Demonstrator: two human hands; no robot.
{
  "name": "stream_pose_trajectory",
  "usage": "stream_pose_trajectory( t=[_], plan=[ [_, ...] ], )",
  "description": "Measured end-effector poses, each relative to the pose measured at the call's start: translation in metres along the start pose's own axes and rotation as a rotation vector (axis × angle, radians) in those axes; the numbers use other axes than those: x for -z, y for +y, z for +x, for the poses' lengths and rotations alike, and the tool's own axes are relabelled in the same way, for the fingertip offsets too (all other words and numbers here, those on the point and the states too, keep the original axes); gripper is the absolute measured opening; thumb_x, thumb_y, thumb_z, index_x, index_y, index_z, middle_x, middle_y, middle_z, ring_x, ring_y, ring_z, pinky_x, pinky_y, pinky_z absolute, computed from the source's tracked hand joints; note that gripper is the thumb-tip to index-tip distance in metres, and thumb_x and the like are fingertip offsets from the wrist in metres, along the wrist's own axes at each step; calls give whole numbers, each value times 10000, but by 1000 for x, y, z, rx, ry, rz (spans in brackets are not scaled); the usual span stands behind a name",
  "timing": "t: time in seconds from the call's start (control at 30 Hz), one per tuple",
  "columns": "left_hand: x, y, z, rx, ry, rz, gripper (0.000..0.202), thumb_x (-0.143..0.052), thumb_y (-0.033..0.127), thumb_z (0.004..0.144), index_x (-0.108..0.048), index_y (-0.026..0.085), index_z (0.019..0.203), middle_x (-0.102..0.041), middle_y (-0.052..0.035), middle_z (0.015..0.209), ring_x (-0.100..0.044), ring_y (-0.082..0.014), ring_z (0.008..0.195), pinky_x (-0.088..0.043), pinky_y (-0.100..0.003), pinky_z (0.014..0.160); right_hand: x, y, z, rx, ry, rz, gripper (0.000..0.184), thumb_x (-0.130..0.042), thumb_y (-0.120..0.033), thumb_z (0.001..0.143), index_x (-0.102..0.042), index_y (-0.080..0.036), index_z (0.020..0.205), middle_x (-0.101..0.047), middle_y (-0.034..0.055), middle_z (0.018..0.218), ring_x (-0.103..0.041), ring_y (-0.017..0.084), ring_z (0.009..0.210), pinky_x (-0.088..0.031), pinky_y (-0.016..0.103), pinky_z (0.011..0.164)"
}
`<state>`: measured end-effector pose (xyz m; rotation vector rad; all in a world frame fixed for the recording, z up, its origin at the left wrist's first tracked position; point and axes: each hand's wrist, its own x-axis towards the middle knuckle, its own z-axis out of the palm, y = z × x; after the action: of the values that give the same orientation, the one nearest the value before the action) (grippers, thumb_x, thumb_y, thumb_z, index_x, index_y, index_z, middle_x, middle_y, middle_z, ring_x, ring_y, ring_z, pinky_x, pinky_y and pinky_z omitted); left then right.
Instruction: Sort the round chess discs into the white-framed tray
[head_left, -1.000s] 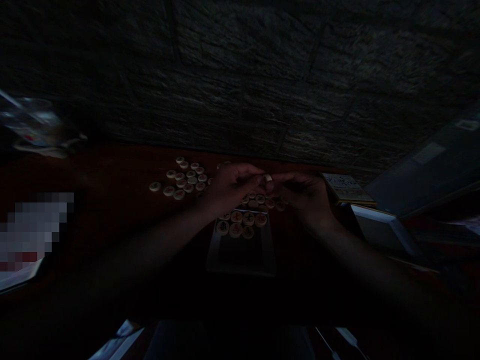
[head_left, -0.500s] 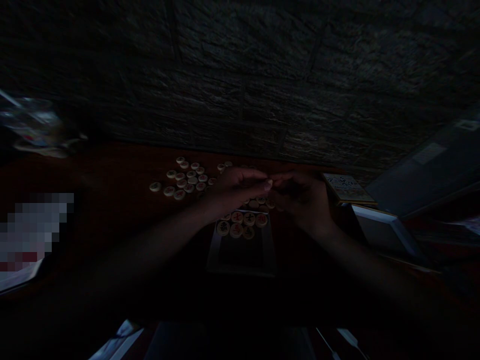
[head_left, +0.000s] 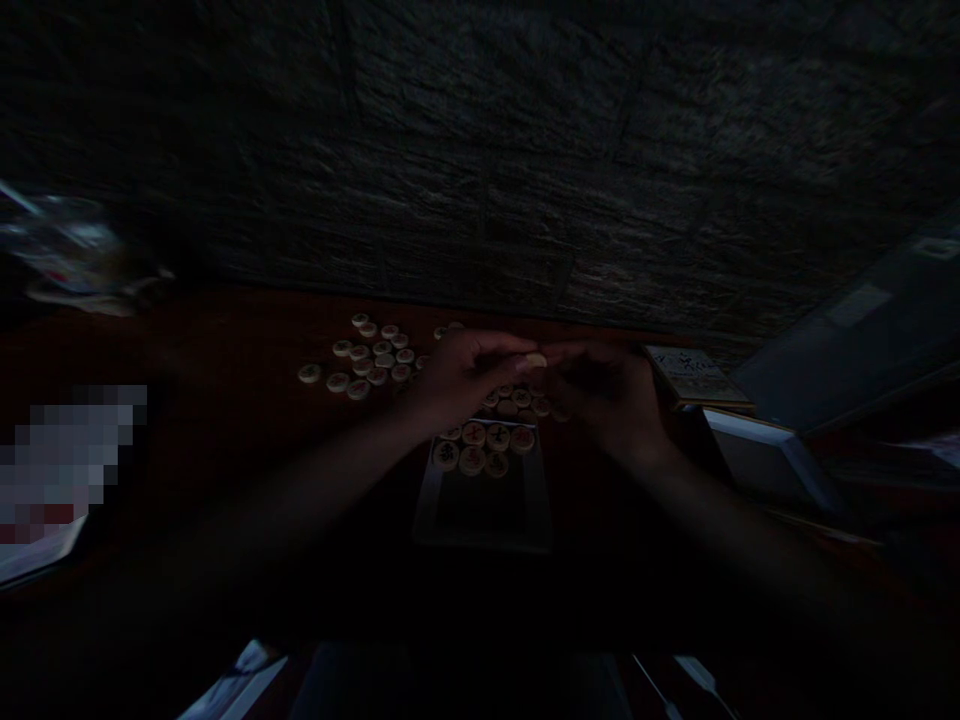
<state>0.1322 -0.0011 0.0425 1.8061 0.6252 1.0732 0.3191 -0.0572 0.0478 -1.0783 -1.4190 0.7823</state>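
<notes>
Disc point(head_left: 535, 360) pinched, long axis seemingly left-right; face direction unclear.

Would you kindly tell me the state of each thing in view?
Left hand: pinching piece
Right hand: at piece, grip unclear
Piece: held raised
Tray: open, partly filled
Loose pieces: scattered on table
Box: open
Cup: upright, straw in

Round pieces point(head_left: 472, 460) in the tray point(head_left: 537, 505) at six o'clock are showing red and black Chinese characters, one black one perhaps reading 士. Toward three o'clock, a flat box point(head_left: 690, 372) is bearing illegible dark marks.
</notes>
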Motion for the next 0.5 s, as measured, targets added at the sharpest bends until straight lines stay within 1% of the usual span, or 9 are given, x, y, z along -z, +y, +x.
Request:
stream_pose_trajectory(
  t=[0.1, 0.23, 0.37, 0.5],
  plan=[
    [-2, 1, -1, -30, -12, -13, 265, -761, 258, 883, -789, 173, 1133, -801, -85, 1171, -762, -217, 1065, -591, -344, 963, 0, 0, 0, -25, 13, -9, 315, -911, -428, 714, -781, -189, 871, -776, 39, 757, -656, 135, 544, -528, 253, 478],
    [-6, 0, -3, -27, -37, -69, 331, -771, 199, 852, -773, 157, 1180, -802, -99, 1164, -779, -222, 1035, -620, -342, 923, -1, -1, -2, -34, 5, -22, 315, -888, -474, 745, -782, -187, 826, -744, 28, 664, -637, 127, 522, -508, 242, 464],
    [-7, -1, -3, -30, -51, -49, 338, -759, 194, 856, -772, 164, 1193, -808, -99, 1143, -784, -224, 1013, -627, -348, 908, -2, -2, -2, -39, 5, -25, 328, -879, -492, 753, -788, -180, 798, -749, 35, 660, -635, 118, 508, -514, 237, 467],
    [-7, 1, -3, -56, -19, -39, 317, -768, 229, 864, -782, 173, 1177, -801, -92, 1170, -771, -220, 1057, -608, -339, 950, -1, -2, -3, -88, 3, 12, 317, -861, -495, 773, -809, -186, 820, -772, 53, 703, -678, 130, 541, -518, 226, 476]
  ],
)
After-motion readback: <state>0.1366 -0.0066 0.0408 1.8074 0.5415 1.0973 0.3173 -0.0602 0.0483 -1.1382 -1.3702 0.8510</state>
